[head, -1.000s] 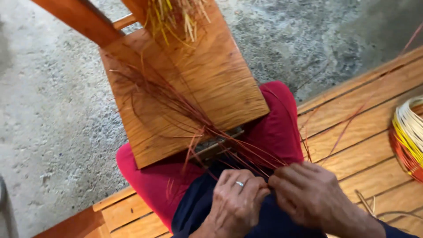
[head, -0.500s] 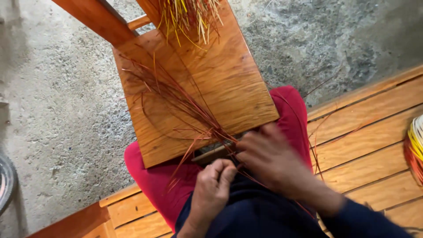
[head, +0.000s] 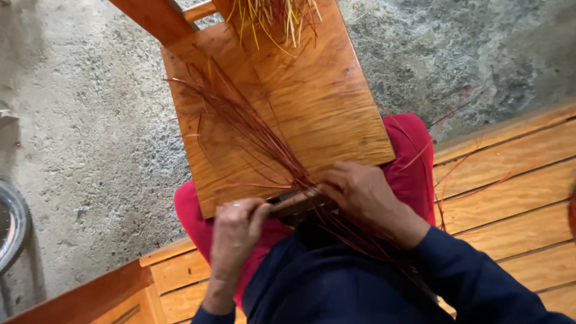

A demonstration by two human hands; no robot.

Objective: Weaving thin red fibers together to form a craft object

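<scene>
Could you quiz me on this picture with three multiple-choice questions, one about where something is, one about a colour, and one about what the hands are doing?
1. Where does the fan of reddish strands lie?
A. on the wooden chair seat
B. on the concrete floor
C. inside a bucket

2. What colour are the trousers on the person's knees?
A. green
B. red
C. white

3. What is the right hand doing?
A. resting flat on the floor
B. hanging in the air, touching nothing
C. pressing on the strands at the near edge of the seat

Answers:
1. A, the strands spread out across the seat's wood.
2. B, red cloth shows on both sides under the seat.
3. C, its fingers bear on the bundle beside the left hand, which closes on a dark narrow piece there.
</scene>
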